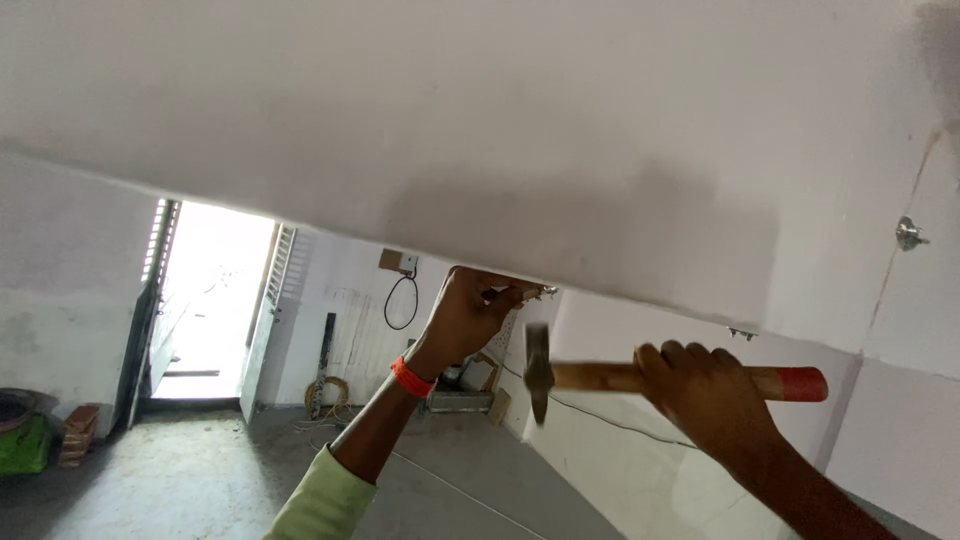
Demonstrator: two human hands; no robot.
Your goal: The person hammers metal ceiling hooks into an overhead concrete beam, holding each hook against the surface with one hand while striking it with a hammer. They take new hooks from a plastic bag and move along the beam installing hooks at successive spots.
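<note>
My left hand [465,315] is raised to the lower edge of a white ceiling panel [480,140] and pinches a small metal nail or clip [545,291] against that edge. An orange band circles that wrist. My right hand [705,390] grips a hammer by its wooden handle [600,377], which has a red end [800,383]. The hammer lies level, its dark metal head [537,370] blurred and just below the fastener and my left fingers.
A metal fitting [909,234] sticks out of the panel at right, and another bracket [742,332] sits on its lower edge. Beyond are an open doorway [205,300], a black cable loop [400,300] on the wall, a green container [22,440] and bricks [78,432].
</note>
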